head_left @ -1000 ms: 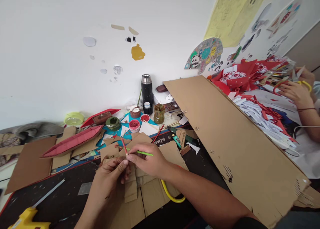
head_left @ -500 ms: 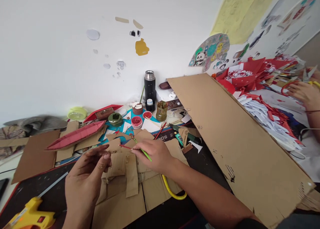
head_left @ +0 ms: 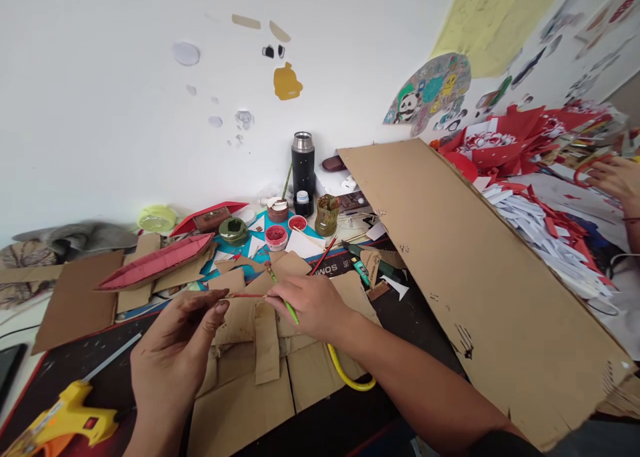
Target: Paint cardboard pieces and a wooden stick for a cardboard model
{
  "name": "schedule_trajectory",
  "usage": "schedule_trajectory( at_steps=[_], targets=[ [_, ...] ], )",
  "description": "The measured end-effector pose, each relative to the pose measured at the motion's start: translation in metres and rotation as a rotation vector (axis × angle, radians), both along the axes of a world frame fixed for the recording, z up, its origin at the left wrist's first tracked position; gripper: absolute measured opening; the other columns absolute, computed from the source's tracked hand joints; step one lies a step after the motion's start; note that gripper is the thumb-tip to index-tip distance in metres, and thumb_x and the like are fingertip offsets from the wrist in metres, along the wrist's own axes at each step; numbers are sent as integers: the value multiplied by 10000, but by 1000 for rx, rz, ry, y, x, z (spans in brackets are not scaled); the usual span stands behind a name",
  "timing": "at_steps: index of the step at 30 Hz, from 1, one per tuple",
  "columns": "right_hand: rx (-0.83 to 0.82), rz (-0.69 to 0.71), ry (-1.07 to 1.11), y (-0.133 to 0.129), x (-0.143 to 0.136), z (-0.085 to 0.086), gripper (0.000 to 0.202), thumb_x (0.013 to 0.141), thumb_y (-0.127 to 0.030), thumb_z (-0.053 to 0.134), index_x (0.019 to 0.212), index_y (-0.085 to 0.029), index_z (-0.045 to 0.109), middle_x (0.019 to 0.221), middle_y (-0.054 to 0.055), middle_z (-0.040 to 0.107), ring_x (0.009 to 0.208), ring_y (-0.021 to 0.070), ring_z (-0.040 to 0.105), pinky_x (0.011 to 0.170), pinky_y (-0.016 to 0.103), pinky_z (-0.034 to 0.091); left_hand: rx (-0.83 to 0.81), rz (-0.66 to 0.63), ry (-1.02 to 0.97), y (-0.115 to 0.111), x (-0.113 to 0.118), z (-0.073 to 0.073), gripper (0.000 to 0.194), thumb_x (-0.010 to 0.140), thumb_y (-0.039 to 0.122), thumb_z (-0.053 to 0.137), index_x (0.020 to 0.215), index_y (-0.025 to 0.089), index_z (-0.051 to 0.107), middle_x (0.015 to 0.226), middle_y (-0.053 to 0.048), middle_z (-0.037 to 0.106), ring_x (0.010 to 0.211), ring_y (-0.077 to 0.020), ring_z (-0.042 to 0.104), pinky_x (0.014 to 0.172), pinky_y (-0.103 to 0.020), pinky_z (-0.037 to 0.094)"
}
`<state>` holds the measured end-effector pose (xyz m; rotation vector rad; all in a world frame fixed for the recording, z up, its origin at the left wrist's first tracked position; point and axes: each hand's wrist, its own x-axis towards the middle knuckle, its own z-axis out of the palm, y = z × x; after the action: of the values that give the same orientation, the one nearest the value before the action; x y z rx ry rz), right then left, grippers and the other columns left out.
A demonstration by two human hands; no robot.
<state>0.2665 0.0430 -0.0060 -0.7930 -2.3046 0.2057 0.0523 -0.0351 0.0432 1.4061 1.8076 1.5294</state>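
I have the right hand [head_left: 316, 305] pinching the red stick [head_left: 250, 296] crosswise toward the left hand [head_left: 173, 344], whose grip I can't tell.

Legible: white capitals "SOM" on the dark mat [head_left: 345, 265], remainder of that line unclear; print on teal packet [head_left: 361, 270] and nearby cardboard scrap [head_left: 370, 262], label on yellow glue gun [head_left: 80, 407], red marks on upper-right wall cutout [head_left: 614, 16], all too small or blurred.
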Motion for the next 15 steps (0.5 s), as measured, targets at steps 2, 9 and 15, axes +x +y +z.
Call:
schedule_trajectory(
  at_steps=[2, 9, 15],
  targets=[
    [-13, 8, 13, 0, 0, 0, 393, 1217, -383, 510, 974, -199, 758, 832, 52, 782, 735, 180, 688, 596, 316, 373, -19, -14, 14, -1, 1, 1, 276, 901, 546, 849, 895, 274, 804, 945, -36, 808, 877, -252, 752, 840, -371, 638],
    [-40, -4, -3, -2, 0, 3, 394, 1214, -401, 515, 962, -218, 755, 828, 44, 778, 736, 177, 678, 581, 310, 354, -62, -9, 37, -5, 5, 4, 300, 928, 593, 815, 929, 293, 808, 992, -47, 812, 940, -284, 744, 953, -423, 624],
    [-83, 4, 32, -1, -1, 3, 368, 1198, -420, 555, 959, -228, 757, 826, 47, 786, 734, 182, 691, 591, 300, 376, -78, -25, -36, -1, 1, -2, 326, 868, 610, 864, 943, 293, 834, 1025, -54, 840, 974, -291, 766, 973, -421, 634]
  ],
)
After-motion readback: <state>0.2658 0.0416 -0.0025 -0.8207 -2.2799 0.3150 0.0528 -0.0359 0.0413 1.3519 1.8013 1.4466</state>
